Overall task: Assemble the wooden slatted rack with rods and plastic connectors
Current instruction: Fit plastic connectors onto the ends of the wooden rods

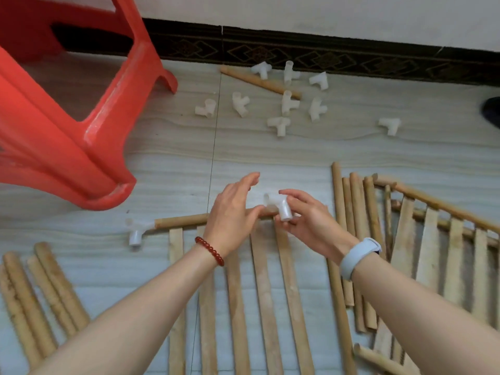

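Head view: the right hand (311,217) pinches a connector (278,208) at the free end of the panel's top rod (181,221), probably to seat it there. The left hand (232,212) lies over that rod with relaxed, straight fingers, likely steadying it. The rod's other end is already capped. Spare connectors (289,104) wait on the floor (297,152) near the wall.

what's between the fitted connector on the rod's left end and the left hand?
In the head view, only the bare stretch of the rod runs from the fitted connector to the left hand; one slat hangs from it just below.
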Motion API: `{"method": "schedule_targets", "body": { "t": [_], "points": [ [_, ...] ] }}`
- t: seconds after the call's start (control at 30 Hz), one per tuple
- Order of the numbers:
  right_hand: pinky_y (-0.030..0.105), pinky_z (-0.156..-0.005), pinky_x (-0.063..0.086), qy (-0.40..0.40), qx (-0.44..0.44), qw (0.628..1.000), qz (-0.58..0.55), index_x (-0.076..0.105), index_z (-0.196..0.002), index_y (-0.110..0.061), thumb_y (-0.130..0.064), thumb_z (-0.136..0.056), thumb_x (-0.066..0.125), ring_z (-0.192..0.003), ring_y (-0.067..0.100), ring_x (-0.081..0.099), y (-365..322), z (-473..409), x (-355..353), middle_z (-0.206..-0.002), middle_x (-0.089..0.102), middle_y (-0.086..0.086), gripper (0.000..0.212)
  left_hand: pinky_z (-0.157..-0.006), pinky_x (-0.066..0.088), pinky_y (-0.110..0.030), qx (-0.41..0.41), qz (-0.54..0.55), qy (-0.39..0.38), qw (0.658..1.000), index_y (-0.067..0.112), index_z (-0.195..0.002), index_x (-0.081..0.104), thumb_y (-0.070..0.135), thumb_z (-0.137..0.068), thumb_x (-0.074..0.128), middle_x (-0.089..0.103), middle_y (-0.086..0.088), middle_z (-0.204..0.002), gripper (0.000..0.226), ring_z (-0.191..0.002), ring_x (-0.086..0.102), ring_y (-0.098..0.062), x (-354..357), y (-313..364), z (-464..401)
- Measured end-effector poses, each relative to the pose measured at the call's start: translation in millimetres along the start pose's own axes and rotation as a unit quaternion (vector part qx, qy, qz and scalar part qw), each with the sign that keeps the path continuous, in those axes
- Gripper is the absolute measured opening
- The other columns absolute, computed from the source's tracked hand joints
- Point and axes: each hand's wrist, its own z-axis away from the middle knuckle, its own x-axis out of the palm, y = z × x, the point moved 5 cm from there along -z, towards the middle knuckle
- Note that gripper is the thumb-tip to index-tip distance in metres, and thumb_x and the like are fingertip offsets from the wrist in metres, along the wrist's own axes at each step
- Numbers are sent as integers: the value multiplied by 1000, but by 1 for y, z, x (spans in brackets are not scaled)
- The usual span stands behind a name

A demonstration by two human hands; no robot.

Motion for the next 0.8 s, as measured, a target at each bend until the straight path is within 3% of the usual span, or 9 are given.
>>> {"method": "schedule_targets", "body": {
  "t": [0.13, 0.23, 0.3, 0.37, 0.43, 0.5, 0.6, 0.67, 0.8],
  "points": [
    [22, -51, 41, 71, 11, 990, -125, 57, -94, -9, 6, -90, 33, -61, 20, 51, -2, -3, -42, -85, 54, 13, 28, -108, 19, -37, -85, -156, -112, 978, 24, -141, 39, 36, -89, 58, 33, 1, -148, 56, -136, 25, -21, 35, -28, 3],
    [23, -56, 43, 80, 32, 982, -165, 58, -90, -7, 0, -90, 38, -67, 20, 54, 2, -6, -56, -84, 54, 9, 20, -102, 15, -32, -92, -187, -106, 972, 22, -133, 49, 32, -93, 54, 42, -2, -137, 42, -128, 33, -23, 50, -39, 10],
    [22, -56, 46, 82, 25, 992, -97, 55, -90, -7, -2, -92, 47, -69, 19, 57, 6, -9, -58, -84, 56, 8, 10, -96, 15, -31, -100, -172, -70, 978, 20, -125, 57, 26, -93, 55, 48, -5, -125, 33, -119, 39, -24, 51, -41, 10],
    [24, -59, 46, 110, -6, 990, 84, 52, -95, -11, -10, -91, 57, -75, 18, 58, 8, -12, -59, -92, 56, 8, 7, -92, 15, -30, -111, -163, -59, 979, 21, -120, 61, 23, -92, 55, 51, -4, -117, 28, -113, 42, -23, 50, -44, 10],
    [28, -73, 48, 139, -77, 938, 309, 49, -111, -17, -19, -88, 61, -91, 19, 57, 3, -16, -56, -113, 50, 5, 26, -88, 15, -28, -108, -159, -61, 979, 22, -118, 62, 22, -92, 56, 53, -3, -112, 27, -108, 44, -22, 49, -45, 10],
    [36, -95, 41, 110, -152, 851, 490, 41, -132, -27, -25, -89, 54, -107, 18, 49, -5, -21, -41, -132, 38, 0, 46, -83, 13, -25, -100, -151, -61, 982, 23, -118, 63, 21, -92, 57, 54, -2, -108, 27, -105, 46, -22, 48, -45, 11],
    [36, -90, 29, 47, -149, 734, 661, 33, -141, -38, -42, -93, 44, -125, 21, 35, -5, -32, -15, -139, 38, -1, 49, -81, 11, -22, -101, -143, -48, 983, 23, -117, 65, 20, -90, 60, 56, -3, -105, 27, -104, 48, -23, 45, -48, 14],
    [37, -89, 28, 61, -163, 693, 700, 39, -137, -34, -47, -92, 42, -123, 24, 35, -6, -38, -6, -133, 46, 1, 47, -81, 11, -22, -99, -137, -42, 985, 21, -115, 66, 18, -88, 62, 57, -4, -104, 27, -103, 49, -24, 43, -50, 17],
    [41, -95, 31, 45, -210, 668, 713, 34, -140, -33, -33, -90, 46, -124, 25, 35, 0, -47, 9, -138, 37, 4, 52, -81, 12, -22, -90, -133, -37, 986, 18, -111, 68, 16, -86, 65, 59, -5, -102, 26, -101, 51, -26, 40, -53, 20]
  ]
}}
